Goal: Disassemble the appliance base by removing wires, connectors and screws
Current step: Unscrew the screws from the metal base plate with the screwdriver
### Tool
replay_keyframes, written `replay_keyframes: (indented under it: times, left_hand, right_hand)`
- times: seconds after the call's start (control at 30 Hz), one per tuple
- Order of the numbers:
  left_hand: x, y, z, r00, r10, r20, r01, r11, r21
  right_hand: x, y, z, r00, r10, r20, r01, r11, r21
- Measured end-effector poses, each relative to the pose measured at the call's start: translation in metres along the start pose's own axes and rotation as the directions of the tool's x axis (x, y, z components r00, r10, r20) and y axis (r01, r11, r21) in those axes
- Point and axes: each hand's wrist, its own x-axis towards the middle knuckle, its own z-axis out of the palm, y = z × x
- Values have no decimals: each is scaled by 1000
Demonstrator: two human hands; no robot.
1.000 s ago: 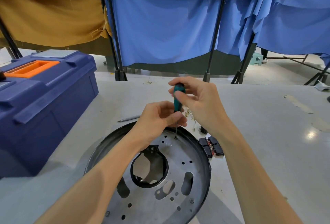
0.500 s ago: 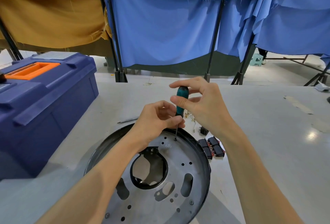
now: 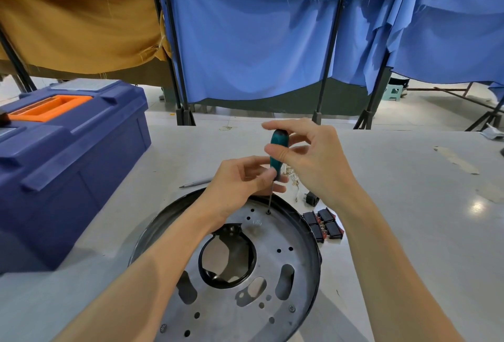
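Head view: my right hand point(image 3: 313, 161) pinches the screwdriver point(image 3: 278, 148) handle, my left hand point(image 3: 240, 180) pinches its lower end; the tip stands in a screw point(image 3: 268, 212) of the appliance base point(image 3: 231, 314) on the desk point(image 3: 409, 232).

Since a second ago, the hold of the right hand point(image 3: 313, 161) on the screwdriver point(image 3: 278, 142) is altered. The fingers, earlier curled closely over the top of the teal handle, are now spread. The index finger point(image 3: 283, 123) is raised just clear of the handle's top. The thumb point(image 3: 275, 150) is set lower, across the handle's middle, so more of the handle is bared. The handle's top is tilted slightly further right. At the left hand point(image 3: 240, 180) the fingers are slightly opened, and a gap is shown between index finger and thumb.
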Motion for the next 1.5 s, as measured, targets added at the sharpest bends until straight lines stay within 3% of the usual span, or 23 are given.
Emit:
replay_keyframes:
  times: [0.13, 0.33, 0.47, 0.57, 0.7, 0.87, 1.07, 1.27, 1.4, 1.5]
  left_hand:
    - [0, -2, 1, 1000, -4, 25, 4, 1000, -7]
    - [0, 0, -1, 997, 24, -67, -23, 1000, 14]
    - [1, -2, 1, 999, 37, -2, -37, 999, 8]
    - [1, -4, -1, 999, 26, -46, -26, 1000, 3]
    - [1, -1, -1, 996, 43, -82, -43, 999, 1]
    - [0, 0, 3, 999, 26, 38, -26, 999, -24]
    - [0, 0, 2, 997, 37, -61, -36, 999, 26]
    - [1, -2, 1, 999, 39, -6, -39, 999, -4]
    - [2, -2, 0, 995, 50, -85, -48, 998, 26]
    - [1, -1, 0, 998, 42, -37, -41, 999, 21]
  right_hand:
    - [2, 2, -4, 999, 38, 12, -39, 994, 105]
    - [0, 0, 0, 1000, -5, 15, 5, 1000, 19]
    - [2, 1, -6, 999, 32, -5, -31, 997, 74]
    - [1, -1, -6, 998, 24, 56, -32, 990, 137]
    - [0, 0, -1, 1000, 2, 25, -2, 1000, 13]
    - [2, 0, -6, 999, 28, 29, -31, 992, 119]
    - [-1, -2, 2, 999, 1, 51, -2, 1000, 21]
    - [1, -1, -5, 998, 17, 66, -26, 990, 137]
    - [-1, -2, 1, 998, -23, 62, 21, 999, 24]
    - [0, 0, 0, 1000, -1, 8, 0, 999, 42]
